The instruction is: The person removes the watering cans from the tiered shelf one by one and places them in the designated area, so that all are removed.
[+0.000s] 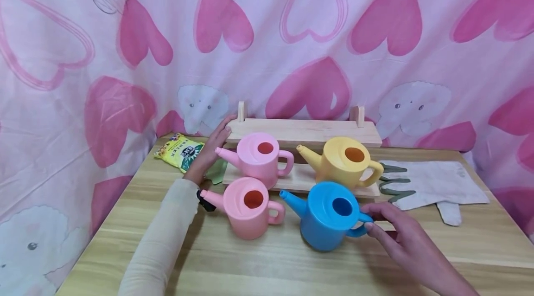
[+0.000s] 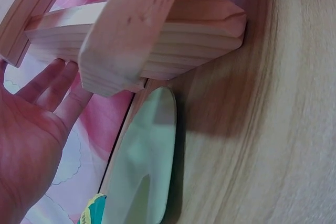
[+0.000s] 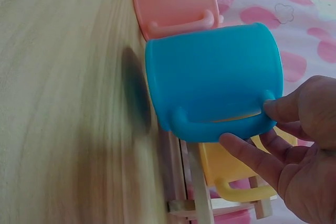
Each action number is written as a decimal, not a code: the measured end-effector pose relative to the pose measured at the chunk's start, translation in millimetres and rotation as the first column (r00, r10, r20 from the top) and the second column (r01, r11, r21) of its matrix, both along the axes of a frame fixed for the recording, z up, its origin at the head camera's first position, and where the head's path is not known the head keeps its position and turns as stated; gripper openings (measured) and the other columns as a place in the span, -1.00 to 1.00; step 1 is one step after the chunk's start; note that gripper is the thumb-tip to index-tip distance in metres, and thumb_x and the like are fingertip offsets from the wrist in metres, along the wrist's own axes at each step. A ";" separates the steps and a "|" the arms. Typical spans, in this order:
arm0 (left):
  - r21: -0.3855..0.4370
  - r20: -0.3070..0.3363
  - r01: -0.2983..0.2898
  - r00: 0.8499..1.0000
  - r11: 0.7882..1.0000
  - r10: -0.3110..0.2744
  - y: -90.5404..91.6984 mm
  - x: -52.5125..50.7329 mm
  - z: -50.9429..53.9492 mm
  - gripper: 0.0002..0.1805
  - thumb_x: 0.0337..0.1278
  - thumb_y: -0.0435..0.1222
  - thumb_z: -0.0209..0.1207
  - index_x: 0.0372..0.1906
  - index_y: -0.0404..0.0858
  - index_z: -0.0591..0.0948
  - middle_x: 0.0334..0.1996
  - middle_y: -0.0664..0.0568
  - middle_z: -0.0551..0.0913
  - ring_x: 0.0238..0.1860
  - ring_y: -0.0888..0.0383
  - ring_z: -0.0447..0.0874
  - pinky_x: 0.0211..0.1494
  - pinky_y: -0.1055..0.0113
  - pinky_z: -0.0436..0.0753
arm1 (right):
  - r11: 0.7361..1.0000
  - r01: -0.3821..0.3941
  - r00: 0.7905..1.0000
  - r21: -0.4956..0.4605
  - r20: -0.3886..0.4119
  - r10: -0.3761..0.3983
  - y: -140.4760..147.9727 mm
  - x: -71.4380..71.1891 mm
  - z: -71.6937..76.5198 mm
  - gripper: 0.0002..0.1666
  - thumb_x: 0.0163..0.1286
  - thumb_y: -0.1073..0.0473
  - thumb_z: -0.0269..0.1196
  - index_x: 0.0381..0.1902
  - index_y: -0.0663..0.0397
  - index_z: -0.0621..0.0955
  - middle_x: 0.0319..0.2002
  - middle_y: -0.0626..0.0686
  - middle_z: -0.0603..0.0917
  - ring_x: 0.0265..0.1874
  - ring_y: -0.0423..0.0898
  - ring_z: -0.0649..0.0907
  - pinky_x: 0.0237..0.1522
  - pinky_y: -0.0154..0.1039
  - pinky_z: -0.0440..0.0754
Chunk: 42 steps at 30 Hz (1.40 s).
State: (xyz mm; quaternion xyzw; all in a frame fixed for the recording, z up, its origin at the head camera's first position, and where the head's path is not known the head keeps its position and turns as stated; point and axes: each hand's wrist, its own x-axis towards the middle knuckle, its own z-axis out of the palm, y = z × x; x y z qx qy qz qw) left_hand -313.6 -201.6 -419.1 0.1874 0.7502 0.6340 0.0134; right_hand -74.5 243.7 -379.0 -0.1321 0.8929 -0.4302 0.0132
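Wooden shelf stands behind the blue watering can, itself right of the front pink can, while the right hand pinches the blue handle between thumb and fingers and the left hand, fingers extended, touches the shelf's left end.

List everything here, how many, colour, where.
Cloth: 1, pink, background
Table: 1, brown, foreground
Shelf: 1, pale wood, on table
Rear left can: 1, pink, on shelf
Rear right can: 1, yellow, on shelf
Front left can: 1, salmon, on table
Front right can: 1, blue, held by handle
Packet: 1, mostly yellow, left of shelf
Flat item: 1, pale green, beside packet
Glove: at least 1, white and green, right of shelf
Wrist gear: 1, black, left wrist
Sleeve: 1, cream, left arm
Left hand: 1, bare, shelf's left end
Right hand: 1, bare, blue handle
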 end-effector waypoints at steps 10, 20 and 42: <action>0.003 -0.020 0.016 1.000 1.000 -0.016 -2.3 -3.3 -3.7 -0.38 0.65 0.04 -0.20 0.64 0.00 0.14 0.59 -0.03 0.12 0.48 -0.18 0.21 0.41 -0.27 0.30 | 1.000 -0.019 0.999 -0.018 -0.039 0.018 -6.0 -4.3 -4.5 -0.60 0.42 0.35 0.35 0.15 -0.09 0.60 0.00 -0.03 0.62 -0.09 -0.09 0.68 -0.27 -0.19 0.77; 0.011 -0.018 0.020 1.000 1.000 -0.020 -1.5 -1.6 -3.6 -0.39 0.65 0.02 -0.19 0.64 0.01 0.15 0.57 -0.06 0.13 0.44 -0.19 0.25 0.40 -0.26 0.32 | 0.998 -0.022 1.000 -0.052 -0.020 0.021 -8.5 -7.2 -9.7 -0.63 0.45 0.31 0.33 0.15 -0.07 0.60 0.02 -0.03 0.63 -0.05 -0.04 0.66 -0.23 -0.19 0.77; -0.005 -0.014 0.007 1.000 1.000 -0.007 -1.3 -1.0 -2.7 -0.39 0.65 0.06 -0.20 0.64 0.04 0.16 0.58 -0.05 0.14 0.46 -0.18 0.23 0.40 -0.26 0.32 | 0.992 -0.078 0.997 -0.102 0.003 0.079 -9.4 -13.9 -19.1 -0.66 0.49 0.27 0.29 0.17 -0.08 0.59 0.06 -0.02 0.64 -0.01 -0.03 0.65 -0.20 -0.16 0.77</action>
